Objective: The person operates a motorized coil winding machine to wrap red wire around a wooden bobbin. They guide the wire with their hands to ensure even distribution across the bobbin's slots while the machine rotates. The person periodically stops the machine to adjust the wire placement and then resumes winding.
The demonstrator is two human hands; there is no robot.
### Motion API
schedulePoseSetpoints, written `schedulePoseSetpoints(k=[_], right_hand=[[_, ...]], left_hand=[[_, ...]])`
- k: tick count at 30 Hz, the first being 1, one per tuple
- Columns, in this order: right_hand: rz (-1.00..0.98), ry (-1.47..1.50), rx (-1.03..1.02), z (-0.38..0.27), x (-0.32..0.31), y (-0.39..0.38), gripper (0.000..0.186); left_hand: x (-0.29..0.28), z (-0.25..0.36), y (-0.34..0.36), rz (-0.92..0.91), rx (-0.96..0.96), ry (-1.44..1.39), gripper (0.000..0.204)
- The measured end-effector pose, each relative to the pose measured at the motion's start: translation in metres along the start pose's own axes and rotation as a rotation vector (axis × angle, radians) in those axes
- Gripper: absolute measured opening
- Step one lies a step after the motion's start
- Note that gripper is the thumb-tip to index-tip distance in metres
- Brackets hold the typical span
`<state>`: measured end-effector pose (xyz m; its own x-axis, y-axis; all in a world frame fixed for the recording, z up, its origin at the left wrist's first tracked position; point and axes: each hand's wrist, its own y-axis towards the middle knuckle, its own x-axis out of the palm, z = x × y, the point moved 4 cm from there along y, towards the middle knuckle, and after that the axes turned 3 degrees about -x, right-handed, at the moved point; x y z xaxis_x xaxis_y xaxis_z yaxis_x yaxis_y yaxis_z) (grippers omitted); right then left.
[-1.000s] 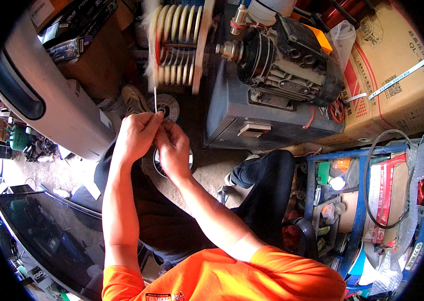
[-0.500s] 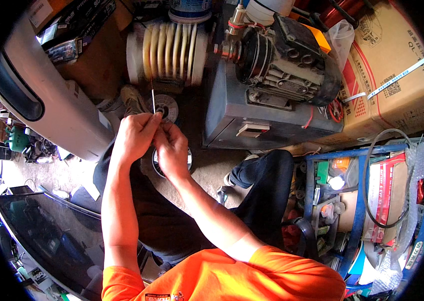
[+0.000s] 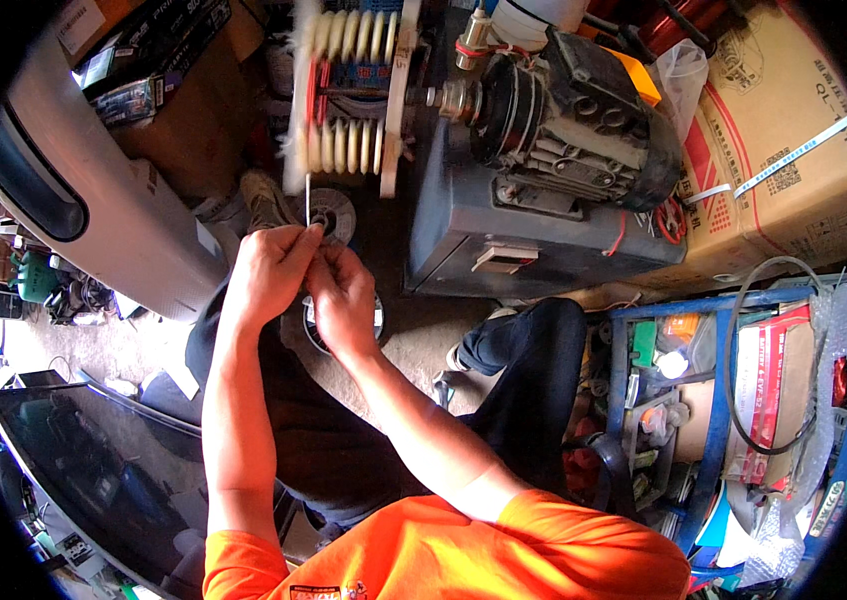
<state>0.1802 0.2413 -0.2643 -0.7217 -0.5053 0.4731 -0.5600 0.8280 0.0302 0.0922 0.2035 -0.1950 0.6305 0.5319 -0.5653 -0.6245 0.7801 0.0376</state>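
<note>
My left hand (image 3: 273, 268) and my right hand (image 3: 345, 295) meet in front of me, fingers pinched together on a thin white tube (image 3: 308, 205). It points up from the fingertips to a winding former (image 3: 345, 148). Pale ribs line this former between two end plates, and red shows along its left side. Its left edge is smeared by motion. The former sits on the shaft of a dark electric motor (image 3: 583, 125). Below the former stands a wire spool (image 3: 336, 212); a second spool (image 3: 379, 318) is partly hidden by my right hand.
The motor rests on a grey metal cabinet (image 3: 453, 225). Cardboard boxes (image 3: 773, 190) lie behind it to the right. A blue rack (image 3: 713, 420) full of parts stands at the right. At the left are a pale curved panel (image 3: 113, 180) and a dark screen (image 3: 93, 470).
The former has turned: it was blurred with the ribs across its front, and now its open middle and shaft show. The white tube stands a little straighter. My hands have hardly moved.
</note>
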Motion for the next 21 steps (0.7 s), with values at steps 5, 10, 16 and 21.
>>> schedulePoseSetpoints(k=[5, 10, 16, 21], right_hand=[[0.002, 0.02, -0.009, -0.005, 0.0, 0.0, 0.011], [0.0, -0.009, 0.002, -0.006, 0.0, 0.001, 0.011], [-0.008, -0.131, -0.091, 0.0, -0.004, -0.004, 0.014], [0.029, -0.11, 0.059, 0.007, -0.012, -0.012, 0.014]], left_hand=[[0.0, 0.005, 0.0, 0.002, 0.002, 0.007, 0.035], [0.001, 0.003, 0.001, 0.002, -0.014, 0.006, 0.035], [0.001, -0.002, -0.002, -0.03, -0.056, -0.026, 0.031], [0.004, -0.006, 0.002, -0.036, -0.076, -0.033, 0.034]])
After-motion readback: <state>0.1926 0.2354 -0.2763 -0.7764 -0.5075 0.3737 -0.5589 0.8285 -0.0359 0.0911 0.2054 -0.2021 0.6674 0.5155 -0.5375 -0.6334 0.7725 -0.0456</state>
